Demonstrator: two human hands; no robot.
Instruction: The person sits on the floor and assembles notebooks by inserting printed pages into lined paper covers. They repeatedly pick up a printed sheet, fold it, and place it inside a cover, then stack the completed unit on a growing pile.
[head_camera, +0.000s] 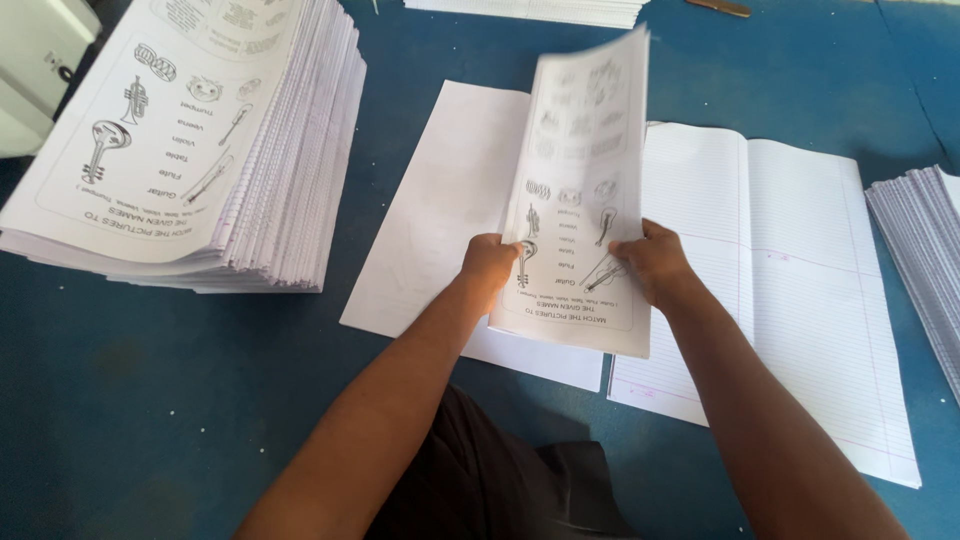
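Both my hands hold up a thin bundle of printed sheets (580, 180) with line drawings of musical instruments. My left hand (490, 262) grips its lower left edge and my right hand (652, 262) grips its lower right edge. The bundle stands tilted above the blue table (150, 400). Under it lies a blank white sheet (440, 210). Right of it lies an open ruled sheet (790, 280), flat on the table.
A tall stack of the same printed sheets (190, 140) stands at the left. A stack of ruled paper (925, 260) sits at the right edge, another paper stack (530, 10) at the far edge. A white box (35, 70) is at the top left.
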